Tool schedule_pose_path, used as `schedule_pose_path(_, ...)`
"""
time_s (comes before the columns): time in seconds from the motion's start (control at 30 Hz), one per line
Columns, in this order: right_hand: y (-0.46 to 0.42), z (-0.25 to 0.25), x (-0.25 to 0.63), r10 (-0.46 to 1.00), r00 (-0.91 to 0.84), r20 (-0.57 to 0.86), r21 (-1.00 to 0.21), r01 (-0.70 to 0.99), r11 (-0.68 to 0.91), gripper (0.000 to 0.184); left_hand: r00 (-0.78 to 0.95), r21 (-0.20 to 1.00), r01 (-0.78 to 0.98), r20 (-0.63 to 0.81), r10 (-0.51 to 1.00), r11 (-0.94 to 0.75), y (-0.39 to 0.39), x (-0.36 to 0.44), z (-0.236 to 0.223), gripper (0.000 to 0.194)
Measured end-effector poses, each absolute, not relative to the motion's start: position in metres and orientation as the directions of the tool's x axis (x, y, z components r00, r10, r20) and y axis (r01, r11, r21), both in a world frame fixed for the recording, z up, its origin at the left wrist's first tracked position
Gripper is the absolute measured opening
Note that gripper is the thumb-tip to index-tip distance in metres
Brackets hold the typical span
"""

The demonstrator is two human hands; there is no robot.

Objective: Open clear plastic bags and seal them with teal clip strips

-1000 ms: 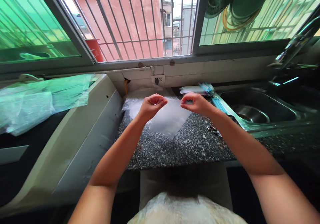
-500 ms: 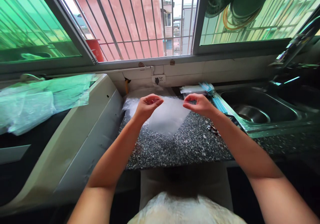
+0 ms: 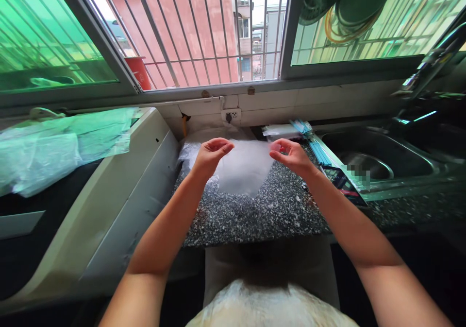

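A frosted, see-through plastic bag [image 3: 245, 169] is stretched between my hands above the speckled countertop [image 3: 251, 225]. My left hand [image 3: 212, 156] pinches its upper left corner between thumb and fingers. At the upper right corner, my right hand [image 3: 291, 156] is closed in the same kind of pinch. The bag hangs with its lower edge toward me. Beside my left hand lies more crinkled clear plastic [image 3: 189, 153]. Behind my right hand sits a stack of clear packets [image 3: 282, 131], with light-blue strips [image 3: 320, 153] beside it.
At the right is a sink [image 3: 429, 166] holding a metal bowl [image 3: 360, 164], under a faucet [image 3: 425, 69]. A dark flat panel [image 3: 344, 186] lies by my right forearm. On the left, a pale appliance [image 3: 127, 186] carries plastic sheeting [image 3: 73, 142]. A wall socket [image 3: 231, 115] is behind.
My left hand has shifted slightly left, and my right hand slightly right and outward. The bag's lower edge has risen a little. More of the dark panel by my right forearm shows.
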State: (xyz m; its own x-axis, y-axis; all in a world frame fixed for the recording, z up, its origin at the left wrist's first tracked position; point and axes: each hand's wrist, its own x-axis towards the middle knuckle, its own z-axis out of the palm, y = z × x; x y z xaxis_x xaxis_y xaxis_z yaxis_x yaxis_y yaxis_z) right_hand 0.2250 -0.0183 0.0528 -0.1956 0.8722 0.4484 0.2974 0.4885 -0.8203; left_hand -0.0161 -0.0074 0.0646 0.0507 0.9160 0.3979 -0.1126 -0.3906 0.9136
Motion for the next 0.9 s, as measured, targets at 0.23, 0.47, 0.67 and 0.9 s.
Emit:
schedule_pose_path(0.23,-0.016,0.03,0.217,0.875,-0.094,0.474,-0.858,0.175,0.484,0.031,0.035,0.928,-0.172,0.341,0.939,-0.331,-0.008,-0.018,0.067,0.029)
schedule_pose_path(0.47,-0.018,0.039,0.219,0.817,-0.14,0.559,-0.759,0.31,0.573,0.02,0.012,0.87,0.095,0.485,0.875,-0.484,-0.006,-0.027,0.069,0.034)
schedule_pose_path(0.67,-0.027,0.06,0.212,0.659,-0.271,0.702,-0.482,0.5,0.719,0.016,0.269,0.345,0.549,0.79,0.552,-0.761,-0.016,-0.008,0.096,0.022)
schedule_pose_path(0.9,-0.03,0.068,0.208,0.638,-0.313,0.704,-0.419,0.542,0.728,0.016,0.537,0.222,0.518,0.668,0.515,-0.826,-0.012,0.029,0.11,0.007)
